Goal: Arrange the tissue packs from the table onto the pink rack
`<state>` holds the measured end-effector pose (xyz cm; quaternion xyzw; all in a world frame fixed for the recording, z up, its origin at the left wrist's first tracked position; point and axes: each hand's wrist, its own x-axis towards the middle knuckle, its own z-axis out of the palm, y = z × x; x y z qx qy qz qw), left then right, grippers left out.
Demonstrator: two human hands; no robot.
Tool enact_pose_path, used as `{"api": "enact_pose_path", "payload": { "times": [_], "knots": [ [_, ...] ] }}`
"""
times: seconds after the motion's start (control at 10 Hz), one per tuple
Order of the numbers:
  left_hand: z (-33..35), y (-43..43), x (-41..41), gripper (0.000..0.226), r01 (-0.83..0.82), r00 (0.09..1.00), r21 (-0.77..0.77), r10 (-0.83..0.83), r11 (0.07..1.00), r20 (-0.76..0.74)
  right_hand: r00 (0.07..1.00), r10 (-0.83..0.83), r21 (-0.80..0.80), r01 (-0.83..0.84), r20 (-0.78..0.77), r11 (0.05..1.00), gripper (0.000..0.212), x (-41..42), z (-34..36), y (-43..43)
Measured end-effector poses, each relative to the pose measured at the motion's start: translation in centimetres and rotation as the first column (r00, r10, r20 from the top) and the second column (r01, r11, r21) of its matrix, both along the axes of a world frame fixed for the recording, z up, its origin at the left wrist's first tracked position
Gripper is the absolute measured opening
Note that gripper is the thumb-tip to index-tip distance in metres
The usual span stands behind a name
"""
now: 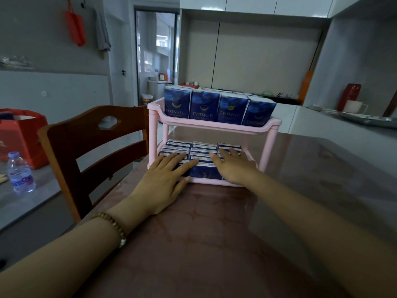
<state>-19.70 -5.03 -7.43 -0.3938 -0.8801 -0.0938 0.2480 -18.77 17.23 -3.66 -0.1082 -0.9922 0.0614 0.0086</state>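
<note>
1. A glossy brown counter point(214, 244) fills the foreground of a kitchen. A wooden chair point(86, 147) stands at its left edge. Beyond the chair, a water bottle point(20, 173) and a red bag point(23, 134) sit on a grey surface.
2. A pink two-tier rack point(214, 124) stands on the counter straight ahead, its long side facing the camera.
3. The upper tier holds the upper packs point(204, 108). They are dark blue and stand upright, four across the front with more behind. The rightmost one leans to the right.
4. The lower tier holds the lower packs point(204, 147), set close together in three columns with their pale top edges upward. The blue face of a front pack shows between the two wrists.
5. The left hand point(165, 179) lies flat, palm down. Its fingers are straight and slightly spread, resting on the tops of the front-left lower packs. Its thumb is at the rack's front rim. It grips nothing, and a beaded bracelet point(111, 224) circles the wrist.
6. The right hand point(234, 166) also lies flat, palm down. Its fingers are straight and a little apart, resting on the tops of the right-hand lower packs, and it holds nothing.
</note>
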Motion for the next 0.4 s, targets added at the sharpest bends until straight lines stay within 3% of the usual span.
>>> {"api": "enact_pose_path", "payload": {
  "times": [0.2,0.4],
  "knots": [
    [0.3,-0.1,0.3,0.063,-0.005,1.0,-0.035,0.006,0.999,0.026,0.997,-0.038,-0.053,0.035,-0.072,0.998,0.063,2.0,1.0,-1.6],
    [1.2,-0.3,1.2,0.063,-0.058,0.998,-0.123,0.059,0.991,0.011,0.962,0.184,-0.084,-0.204,-0.2,0.975,0.057,4.4,1.5,-1.1]
  ]
}}
